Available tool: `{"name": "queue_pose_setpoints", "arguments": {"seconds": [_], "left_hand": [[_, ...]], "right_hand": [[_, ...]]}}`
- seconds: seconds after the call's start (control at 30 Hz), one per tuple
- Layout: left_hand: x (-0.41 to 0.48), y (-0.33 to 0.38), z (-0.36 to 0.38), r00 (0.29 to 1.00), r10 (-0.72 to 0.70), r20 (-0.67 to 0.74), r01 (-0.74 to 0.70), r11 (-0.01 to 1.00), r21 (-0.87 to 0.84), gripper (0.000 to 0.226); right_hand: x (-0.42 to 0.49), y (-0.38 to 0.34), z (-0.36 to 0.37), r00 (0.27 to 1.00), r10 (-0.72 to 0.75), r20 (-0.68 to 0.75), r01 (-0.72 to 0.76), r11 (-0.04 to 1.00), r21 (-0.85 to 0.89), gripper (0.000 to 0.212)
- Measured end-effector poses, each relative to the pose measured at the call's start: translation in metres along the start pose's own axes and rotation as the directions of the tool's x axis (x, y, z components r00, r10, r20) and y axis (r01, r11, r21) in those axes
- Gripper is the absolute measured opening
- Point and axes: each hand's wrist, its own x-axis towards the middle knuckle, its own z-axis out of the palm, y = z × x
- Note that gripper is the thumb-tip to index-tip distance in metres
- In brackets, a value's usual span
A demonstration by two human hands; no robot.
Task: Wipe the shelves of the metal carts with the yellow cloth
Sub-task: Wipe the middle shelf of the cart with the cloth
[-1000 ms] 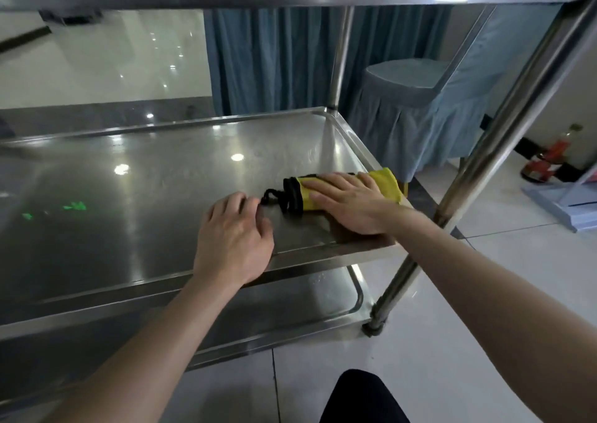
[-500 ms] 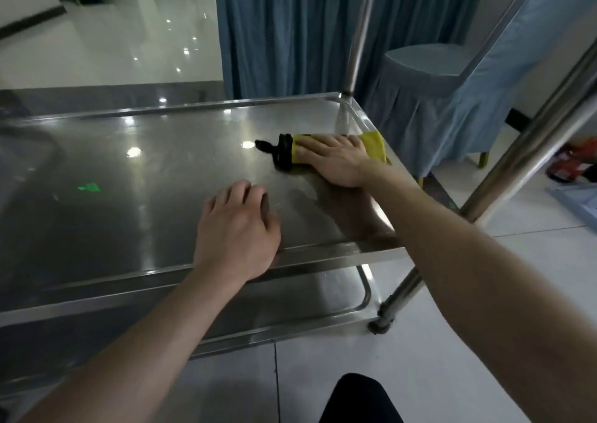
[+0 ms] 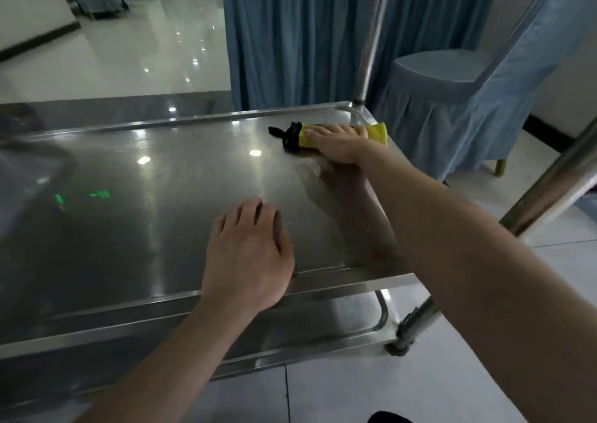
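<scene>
The yellow cloth (image 3: 376, 131) lies folded in the far right corner of the cart's middle shelf (image 3: 161, 203), just inside the far rim and close to the corner post (image 3: 371, 34). Its long axis runs left to right along that rim, and a black trim (image 3: 289, 135) with a loop sticks out at its left end.

The right hand (image 3: 342, 147) is flat on top of the cloth. Its fingers (image 3: 326, 133) are straight, close together and pointing left along the cloth's length, pressing it down rather than pinching it. The unwiped steel lies to the left and toward the person, so the next stroke probably runs that way.

The left hand (image 3: 248, 257) rests near the front edge, well apart from the cloth, with its fingers loosely together and holding nothing.

No brand or label shows anywhere. Green glints reflected on the shelf cannot be read as writing.
</scene>
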Motion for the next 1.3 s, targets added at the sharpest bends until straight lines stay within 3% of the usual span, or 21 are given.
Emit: {"name": "queue_pose_setpoints", "arguments": {"seconds": [0.07, 0.2, 0.33, 0.43, 0.5, 0.57, 0.7, 0.8, 0.87, 0.93, 1.03, 1.13, 1.2, 1.3], "left_hand": [[0.001, 0.000, -0.002, 1.000, 0.014, 0.004, -0.014, 1.000, -0.002, 0.035], [0.002, 0.001, -0.004, 1.000, -0.002, -0.016, 0.002, 1.000, 0.010, 0.040], [0.002, 0.003, -0.008, 1.000, -0.011, 0.020, 0.011, 1.000, -0.007, 0.051], [0.006, 0.004, -0.007, 0.998, -0.060, 0.037, 0.064, 0.991, -0.120, 0.052], [0.010, 0.003, -0.016, 0.993, -0.092, 0.069, 0.108, 0.951, -0.291, 0.047], [0.007, -0.006, -0.025, 0.995, -0.088, 0.056, 0.102, 0.912, -0.397, 0.042], [-0.001, -0.053, -0.030, 0.995, 0.090, -0.030, -0.092, 0.992, -0.089, 0.050], [-0.005, -0.080, -0.030, 0.998, 0.037, 0.045, -0.038, 0.999, 0.030, 0.065], [-0.009, -0.082, -0.028, 0.998, -0.011, 0.064, 0.009, 0.999, 0.036, 0.066], [-0.012, -0.082, -0.022, 0.998, -0.016, 0.055, 0.014, 1.000, 0.025, 0.066], [-0.010, -0.085, -0.020, 0.998, -0.017, 0.067, 0.015, 1.000, 0.024, 0.064], [-0.007, -0.086, -0.019, 0.996, -0.018, 0.083, 0.015, 0.999, 0.040, 0.058], [-0.009, -0.086, -0.019, 0.996, -0.025, 0.082, 0.023, 0.999, 0.027, 0.063], [-0.008, -0.086, -0.020, 0.997, -0.035, 0.075, 0.035, 0.999, 0.006, 0.064]], "right_hand": [[0.015, -0.001, 0.000, 1.000, -0.010, 0.022, 0.011, 0.999, -0.052, 0.065], [-0.036, -0.011, 0.005, 1.000, -0.023, 0.013, 0.023, 1.000, 0.012, 0.062], [-0.138, -0.018, 0.020, 0.995, -0.045, 0.087, 0.062, 0.975, -0.212, 0.059], [-0.184, -0.016, 0.027, 0.995, -0.052, 0.089, 0.079, 0.941, -0.328, 0.070], [-0.187, -0.011, 0.016, 0.995, -0.081, 0.053, 0.093, 0.955, -0.283, 0.085], [-0.188, -0.002, 0.014, 0.994, -0.110, -0.008, 0.105, 0.968, -0.228, 0.071], [-0.187, 0.015, 0.026, 0.984, -0.177, -0.030, 0.177, 0.984, 0.006, 0.063], [-0.155, -0.002, 0.035, 0.986, 0.025, -0.165, -0.012, 0.997, 0.081, 0.063], [-0.125, -0.023, 0.042, 0.934, 0.245, -0.261, -0.204, 0.963, 0.173, 0.067], [-0.100, -0.052, 0.048, 0.902, 0.327, -0.283, -0.273, 0.938, 0.212, 0.070], [-0.079, -0.112, 0.056, 0.972, 0.070, -0.225, -0.040, 0.990, 0.134, 0.069], [-0.071, -0.154, 0.060, 0.982, -0.158, -0.105, 0.163, 0.986, 0.036, 0.064], [-0.063, -0.142, 0.057, 0.981, -0.184, -0.061, 0.183, 0.983, -0.028, 0.063], [-0.048, -0.069, 0.038, 0.987, -0.052, -0.153, 0.023, 0.982, -0.185, 0.065]]}}
